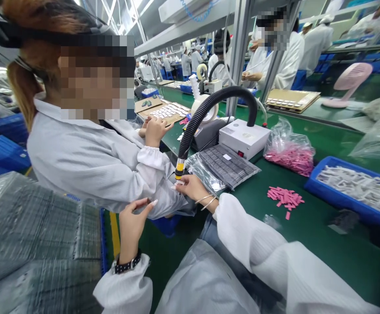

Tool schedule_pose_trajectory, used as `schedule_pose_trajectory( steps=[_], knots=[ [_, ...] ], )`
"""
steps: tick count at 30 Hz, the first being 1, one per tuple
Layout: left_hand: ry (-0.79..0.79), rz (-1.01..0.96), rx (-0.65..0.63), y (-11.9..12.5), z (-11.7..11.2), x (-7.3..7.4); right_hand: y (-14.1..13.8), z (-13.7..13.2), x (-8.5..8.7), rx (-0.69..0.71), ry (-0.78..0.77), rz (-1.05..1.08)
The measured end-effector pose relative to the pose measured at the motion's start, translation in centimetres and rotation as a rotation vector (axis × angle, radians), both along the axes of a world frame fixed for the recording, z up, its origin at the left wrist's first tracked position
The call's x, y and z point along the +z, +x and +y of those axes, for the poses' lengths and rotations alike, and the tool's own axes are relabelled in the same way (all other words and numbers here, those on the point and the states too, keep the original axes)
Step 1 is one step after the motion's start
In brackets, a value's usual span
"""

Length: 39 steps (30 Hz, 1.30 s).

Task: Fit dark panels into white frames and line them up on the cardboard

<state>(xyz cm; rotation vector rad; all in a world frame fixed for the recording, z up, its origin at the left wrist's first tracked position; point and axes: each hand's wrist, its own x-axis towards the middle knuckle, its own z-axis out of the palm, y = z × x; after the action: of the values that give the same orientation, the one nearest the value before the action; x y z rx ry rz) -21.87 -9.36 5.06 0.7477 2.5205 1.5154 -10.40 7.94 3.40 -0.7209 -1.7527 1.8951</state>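
My left hand [134, 222] is raised over the gap beside the bench, thumb and forefinger pinched together. A whitish spot shows at its fingertips, too small to tell whether it is a nail or a part. Just under the yellow and black nozzle [179, 168] of a black corrugated hose [206, 102], my right hand [193, 187] is closed at the fingertips. Something small and pale shows there, and I cannot make out its kind. The hose arches from a white box-shaped machine [244, 138] on the green bench [242, 192].
Loose pink strips [284, 198], a bag of pink pieces [289, 150] and a blue bin [317, 185] of white parts lie to the right. A bagged dark sheet [225, 163] is near the machine. A co-worker [94, 161] sits close on the left, by stacked trays [39, 226].
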Motion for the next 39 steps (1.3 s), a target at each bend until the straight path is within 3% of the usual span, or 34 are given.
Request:
schedule_pose_trajectory(
  steps=[7,12,17,21,24,29,33,35,39],
  knots=[
    [0.231,-0.324,-0.062,1.6,0.1,-1.8,-0.3,-0.2,0.8,-0.059,-0.033,0.020],
    [0.460,-0.598,-0.121,3.2,1.3,-1.6,-1.1,-0.1,1.0,-0.108,-0.054,0.043],
    [0.641,-0.956,-0.289,4.9,2.0,-1.5,-1.4,0.2,1.0,-0.128,-0.066,0.028],
    [0.723,-1.172,-0.372,6.1,2.4,-1.8,0.3,0.5,1.0,-0.174,-0.028,0.025],
    [0.755,-1.274,-0.398,7.4,3.0,-2.0,3.5,-0.3,1.4,-0.259,0.041,0.049],
    [0.737,-1.501,-0.487,11.7,4.5,-1.1,11.5,-4.2,2.9,-0.298,0.262,0.092],
    [0.680,-1.710,-0.607,15.8,5.3,0.3,16.3,-6.4,3.4,-0.309,0.799,-0.129],
    [0.612,-1.784,-0.641,17.3,5.5,0.9,18.0,-6.7,3.7,-0.300,0.992,-0.261],
    [0.490,-1.817,-0.739,19.4,5.5,1.9,21.1,-6.7,5.4,-0.323,1.107,-0.320]
  ],
)
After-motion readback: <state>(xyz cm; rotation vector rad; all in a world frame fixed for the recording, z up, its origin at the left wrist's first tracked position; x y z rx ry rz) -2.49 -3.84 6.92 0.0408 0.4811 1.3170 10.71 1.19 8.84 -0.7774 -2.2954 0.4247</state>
